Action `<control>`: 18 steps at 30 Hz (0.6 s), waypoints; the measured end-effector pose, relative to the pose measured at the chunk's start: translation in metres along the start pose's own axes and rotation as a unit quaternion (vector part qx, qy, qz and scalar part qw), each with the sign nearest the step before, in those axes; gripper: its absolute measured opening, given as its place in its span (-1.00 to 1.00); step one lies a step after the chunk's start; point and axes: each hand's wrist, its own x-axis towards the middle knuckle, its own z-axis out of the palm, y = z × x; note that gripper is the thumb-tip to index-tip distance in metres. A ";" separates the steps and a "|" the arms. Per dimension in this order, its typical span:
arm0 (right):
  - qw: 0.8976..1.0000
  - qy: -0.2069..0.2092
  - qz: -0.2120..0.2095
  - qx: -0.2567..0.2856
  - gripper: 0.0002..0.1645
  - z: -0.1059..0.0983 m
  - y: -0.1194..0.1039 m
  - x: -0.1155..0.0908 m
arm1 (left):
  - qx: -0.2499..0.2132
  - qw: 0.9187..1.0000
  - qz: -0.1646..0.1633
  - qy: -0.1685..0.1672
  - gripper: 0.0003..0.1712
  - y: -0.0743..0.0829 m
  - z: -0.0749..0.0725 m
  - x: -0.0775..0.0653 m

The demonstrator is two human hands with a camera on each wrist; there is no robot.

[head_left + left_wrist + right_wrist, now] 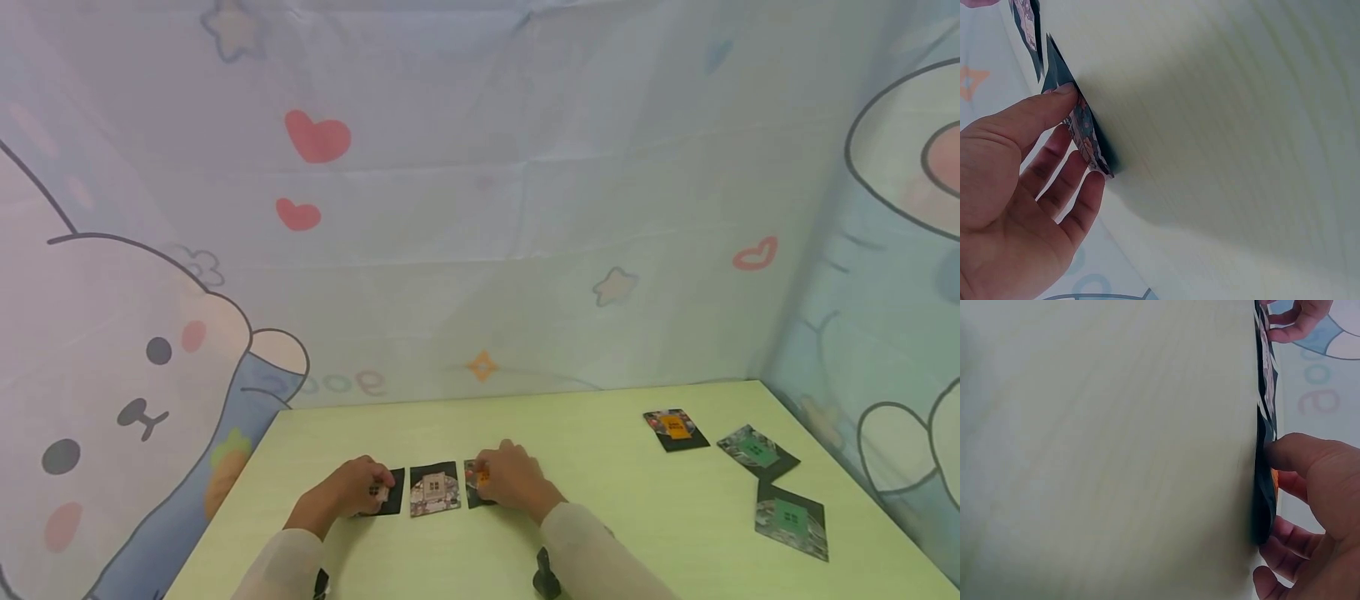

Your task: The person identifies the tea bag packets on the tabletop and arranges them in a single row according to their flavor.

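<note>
Three flat square packets lie side by side in a row on the pale table. With thumb and fingers at its edges, my left hand (351, 490) holds the left packet (393, 493), dark with a pale label. In the left wrist view, the thumb presses on this patterned packet (1090, 139) while the fingertips meet its far edge. The middle packet (435, 488), with a pinkish label, lies untouched between the hands. At the row's right end, my right hand (516, 482) grips the orange-labelled packet (472, 485) and partly covers it. Its dark side (1264, 494) shows in the right wrist view.
Another orange-labelled packet (677, 429) lies at the table's back right. Near the right edge are two green-labelled packets, one farther back (759, 451) and one nearer (791, 518), their corners close together. A printed cloth (450, 217) hangs behind the table (600, 467).
</note>
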 end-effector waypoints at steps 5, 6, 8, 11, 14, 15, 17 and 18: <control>1.000 0.007 0.000 -0.001 -0.65 0.002 -0.002 0.002 | 0.004 1.000 -0.003 -0.001 -0.68 -0.001 0.000 0.000; 1.000 0.008 -0.001 -0.008 -0.64 0.002 -0.002 0.002 | 0.005 1.000 -0.003 -0.001 -0.69 -0.001 0.000 0.000; 1.000 0.010 -0.003 -0.023 -0.64 0.002 -0.003 0.002 | 0.006 1.000 -0.003 -0.002 -0.69 -0.001 0.000 0.001; 0.999 0.017 -0.008 -0.049 -0.66 0.002 -0.004 0.002 | 0.007 1.000 -0.003 -0.003 -0.68 -0.001 0.001 0.001; 0.998 0.025 -0.015 -0.058 -0.70 0.000 -0.005 0.001 | 0.003 1.000 -0.003 -0.002 -0.68 -0.001 0.000 0.001; 0.998 0.025 -0.016 -0.059 -0.70 -0.001 -0.005 0.000 | 0.002 1.000 -0.004 -0.003 -0.69 -0.001 0.000 0.001; 0.998 0.028 -0.022 -0.060 -0.69 -0.002 -0.004 -0.001 | -0.002 1.000 -0.005 -0.003 -0.70 0.000 0.000 0.000; 0.998 0.029 -0.024 -0.059 -0.68 -0.003 -0.003 -0.001 | -0.004 1.000 -0.006 -0.004 -0.71 0.000 0.000 0.000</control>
